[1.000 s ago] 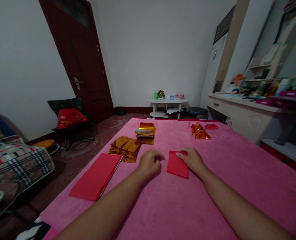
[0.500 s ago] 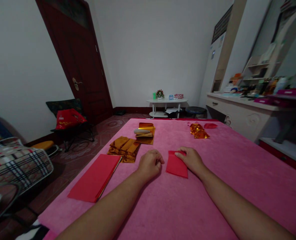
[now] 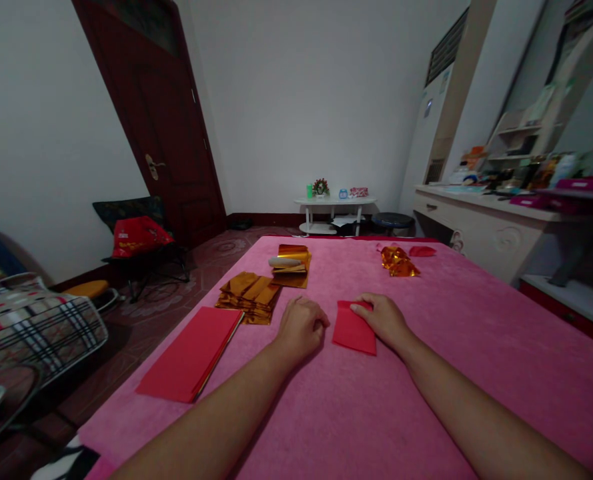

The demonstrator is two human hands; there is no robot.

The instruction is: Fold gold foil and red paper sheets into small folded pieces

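On the pink cloth (image 3: 296, 413), my right hand (image 3: 383, 319) pinches the upper right edge of a small red paper piece (image 3: 352, 333), thumb on top. My left hand (image 3: 301, 327) rests on the cloth left of that paper, fingers curled in and nothing seen in them. A stack of red paper sheets (image 3: 191, 353) lies at the left edge. Behind it is a pile of folded gold foil sheets (image 3: 250, 293). More gold foil (image 3: 295, 252) lies farther back, with a pale oblong object (image 3: 283, 263) on it.
Crumpled gold foil (image 3: 399, 261) and a red piece (image 3: 422, 251) lie at the back right of the cloth. A chair with a red bag (image 3: 139, 237) stands left. A cluttered dresser (image 3: 481, 210) is on the right, a white side table (image 3: 333, 201) at the back.
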